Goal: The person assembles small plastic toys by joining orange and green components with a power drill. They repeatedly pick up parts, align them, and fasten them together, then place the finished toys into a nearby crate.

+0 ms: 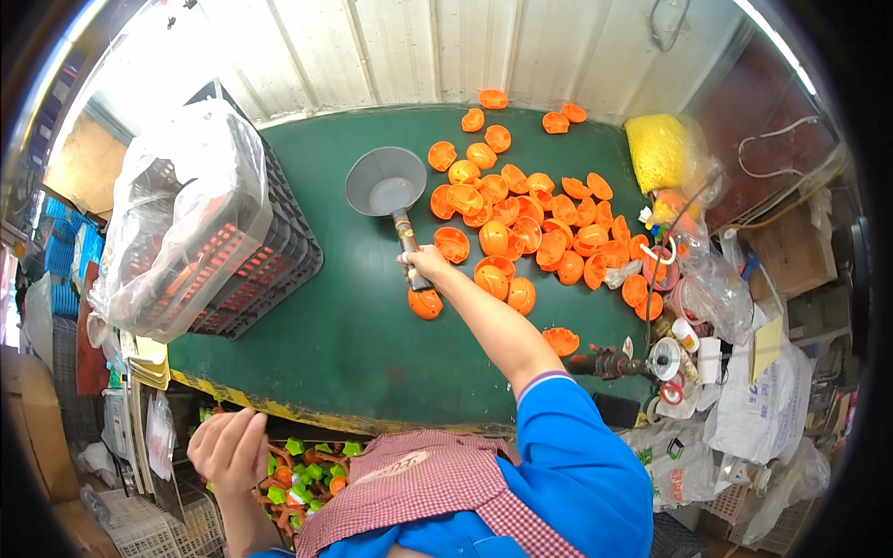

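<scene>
Head view: right hand (423,265) is clamped on the handle of a grey scoop (386,183), bowl lying on the green table (344,344) just beside the heap of orange shells (521,228), placed to rake them in. Left hand (228,451) hangs loosely curled and empty below the table edge, above a bin of green parts (302,465).

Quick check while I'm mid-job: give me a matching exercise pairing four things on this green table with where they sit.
Things:
1. grey scoop
2. black crate
3. yellow bag
4. orange shells

Places:
A. far right corner of the table
B. left edge, wrapped in clear plastic
C. heaped in the middle right
D. handle gripped by the right hand

Pairs: 1-D, 2-B, 3-A, 4-C
</scene>
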Tool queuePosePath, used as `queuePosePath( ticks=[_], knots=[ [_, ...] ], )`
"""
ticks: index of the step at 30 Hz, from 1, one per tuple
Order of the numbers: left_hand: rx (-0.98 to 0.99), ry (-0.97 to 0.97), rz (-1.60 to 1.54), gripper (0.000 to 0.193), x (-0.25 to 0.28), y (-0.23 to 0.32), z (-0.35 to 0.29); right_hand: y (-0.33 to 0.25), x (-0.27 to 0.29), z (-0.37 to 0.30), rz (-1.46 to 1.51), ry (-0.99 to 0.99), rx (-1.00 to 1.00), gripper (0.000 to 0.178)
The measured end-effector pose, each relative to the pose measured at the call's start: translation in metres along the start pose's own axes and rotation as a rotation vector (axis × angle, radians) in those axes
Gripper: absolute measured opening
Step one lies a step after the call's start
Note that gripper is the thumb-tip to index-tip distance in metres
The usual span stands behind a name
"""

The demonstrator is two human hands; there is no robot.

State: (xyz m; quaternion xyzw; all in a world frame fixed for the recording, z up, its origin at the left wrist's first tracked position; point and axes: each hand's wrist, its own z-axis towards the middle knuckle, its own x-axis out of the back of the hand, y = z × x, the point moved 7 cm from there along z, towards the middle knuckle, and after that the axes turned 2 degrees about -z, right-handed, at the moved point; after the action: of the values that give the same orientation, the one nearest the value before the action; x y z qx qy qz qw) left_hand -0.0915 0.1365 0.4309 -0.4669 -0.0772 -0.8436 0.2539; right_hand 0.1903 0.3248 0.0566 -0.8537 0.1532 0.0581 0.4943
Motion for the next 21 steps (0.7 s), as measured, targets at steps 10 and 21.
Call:
queuePosePath(
  ticks=[10, 21],
  knots=[
    [0.068, -0.129, -0.370, 0.020, -0.200, -0.047, 0.059, -0.100, 0.286, 0.009, -0.366, 0.907, 0.435, 0.048],
    [0.188, -0.452, -0.489, 0.014, -0.351, -0.075, 0.032, -0.166, 0.423, 0.079, -0.498, 1.255, -0.016, 0.040]
  ],
)
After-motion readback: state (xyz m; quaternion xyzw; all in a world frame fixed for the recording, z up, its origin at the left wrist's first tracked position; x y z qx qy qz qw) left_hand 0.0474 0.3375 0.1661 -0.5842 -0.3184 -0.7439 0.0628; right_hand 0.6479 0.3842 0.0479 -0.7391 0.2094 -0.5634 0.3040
